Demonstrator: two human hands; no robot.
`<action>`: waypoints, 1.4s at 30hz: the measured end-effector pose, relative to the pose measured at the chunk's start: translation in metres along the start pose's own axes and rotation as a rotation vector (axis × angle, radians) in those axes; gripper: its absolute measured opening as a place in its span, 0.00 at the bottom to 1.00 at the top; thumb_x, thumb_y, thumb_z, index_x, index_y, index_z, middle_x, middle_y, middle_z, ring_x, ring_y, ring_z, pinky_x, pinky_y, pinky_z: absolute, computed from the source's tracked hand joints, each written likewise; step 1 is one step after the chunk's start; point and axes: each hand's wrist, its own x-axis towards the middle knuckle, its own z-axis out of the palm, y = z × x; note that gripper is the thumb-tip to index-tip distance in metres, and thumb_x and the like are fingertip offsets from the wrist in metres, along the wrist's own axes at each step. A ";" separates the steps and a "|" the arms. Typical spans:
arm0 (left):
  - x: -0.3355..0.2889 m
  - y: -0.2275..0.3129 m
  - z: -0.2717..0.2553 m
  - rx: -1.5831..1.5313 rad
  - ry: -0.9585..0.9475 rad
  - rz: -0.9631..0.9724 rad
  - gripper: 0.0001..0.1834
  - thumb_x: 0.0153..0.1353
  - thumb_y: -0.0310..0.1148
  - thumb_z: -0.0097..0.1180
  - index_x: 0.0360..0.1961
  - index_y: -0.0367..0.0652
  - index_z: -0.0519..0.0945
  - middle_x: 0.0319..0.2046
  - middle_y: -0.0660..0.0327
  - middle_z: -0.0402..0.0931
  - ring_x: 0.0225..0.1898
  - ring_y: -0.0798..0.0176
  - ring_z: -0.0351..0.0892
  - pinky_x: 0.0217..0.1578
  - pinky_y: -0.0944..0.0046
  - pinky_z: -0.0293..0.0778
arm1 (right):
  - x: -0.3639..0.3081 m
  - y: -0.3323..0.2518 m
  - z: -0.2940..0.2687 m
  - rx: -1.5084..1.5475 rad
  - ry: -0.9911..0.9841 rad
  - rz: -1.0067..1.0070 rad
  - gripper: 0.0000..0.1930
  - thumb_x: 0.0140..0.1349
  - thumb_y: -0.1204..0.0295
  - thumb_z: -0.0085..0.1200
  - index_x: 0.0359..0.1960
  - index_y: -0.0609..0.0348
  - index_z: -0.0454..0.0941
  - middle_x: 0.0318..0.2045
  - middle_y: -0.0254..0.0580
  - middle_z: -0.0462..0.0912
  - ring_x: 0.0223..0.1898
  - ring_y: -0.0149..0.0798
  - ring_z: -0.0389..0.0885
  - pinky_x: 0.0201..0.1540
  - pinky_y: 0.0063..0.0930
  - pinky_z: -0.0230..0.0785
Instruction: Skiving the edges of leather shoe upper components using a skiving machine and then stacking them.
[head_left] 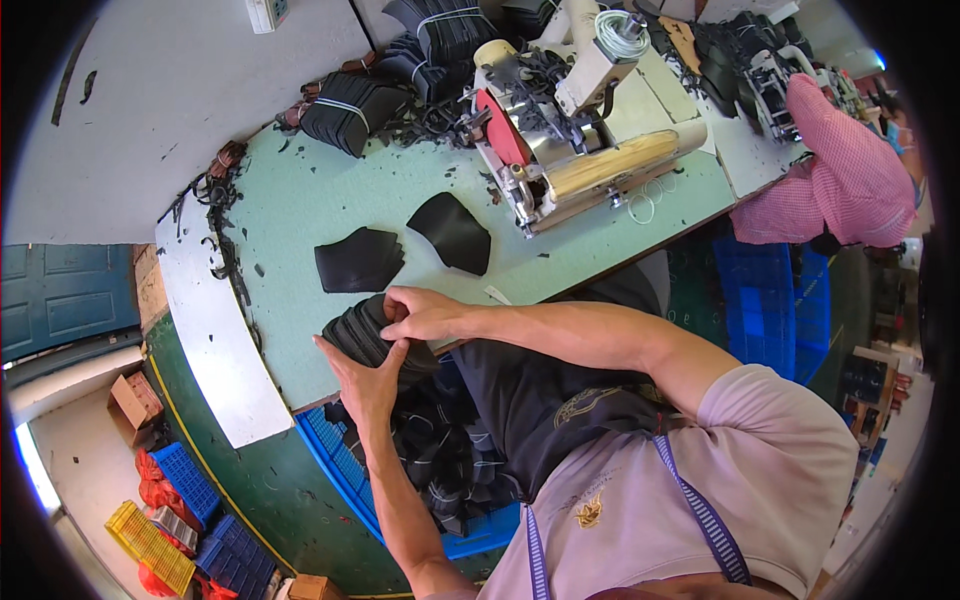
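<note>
A thick stack of dark, leather-like cut pieces stands at the table's near edge, between my hands. My left hand grips the stack from its near left side, with thumb and fingers around it. At the stack's right end, my right hand is closed on the pieces with bent fingers; the fingertips are partly hidden. Beyond the stack lie two groups of flat black pieces: one on the left, slightly fanned, and another to its right.
A machine with a yellowish roller and red disc stands on the green table. Tied black bundles and scraps lie at the back. Below the near edge is a blue crate of black pieces. A person in pink sleeves works far right.
</note>
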 end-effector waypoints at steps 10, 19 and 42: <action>0.004 -0.003 0.008 -0.033 -0.057 0.162 0.70 0.46 0.52 0.75 0.76 0.36 0.37 0.71 0.36 0.50 0.70 0.35 0.58 0.67 0.47 0.61 | 0.001 0.010 -0.004 -0.298 0.125 -0.200 0.20 0.54 0.59 0.72 0.33 0.57 0.72 0.29 0.35 0.76 0.34 0.29 0.76 0.32 0.26 0.72; 0.005 0.005 0.003 -0.049 -0.125 0.108 0.69 0.48 0.52 0.74 0.76 0.36 0.38 0.70 0.35 0.51 0.71 0.36 0.57 0.67 0.46 0.61 | -0.006 -0.001 -0.016 0.033 -0.043 0.007 0.17 0.58 0.63 0.68 0.37 0.55 0.71 0.32 0.31 0.74 0.34 0.28 0.74 0.32 0.26 0.72; -0.009 0.023 0.007 0.002 0.042 -0.132 0.70 0.44 0.56 0.73 0.75 0.31 0.42 0.62 0.32 0.67 0.62 0.34 0.71 0.62 0.50 0.67 | -0.017 -0.023 -0.017 -0.522 0.125 -0.104 0.38 0.51 0.54 0.72 0.56 0.64 0.68 0.39 0.50 0.77 0.43 0.46 0.77 0.47 0.40 0.70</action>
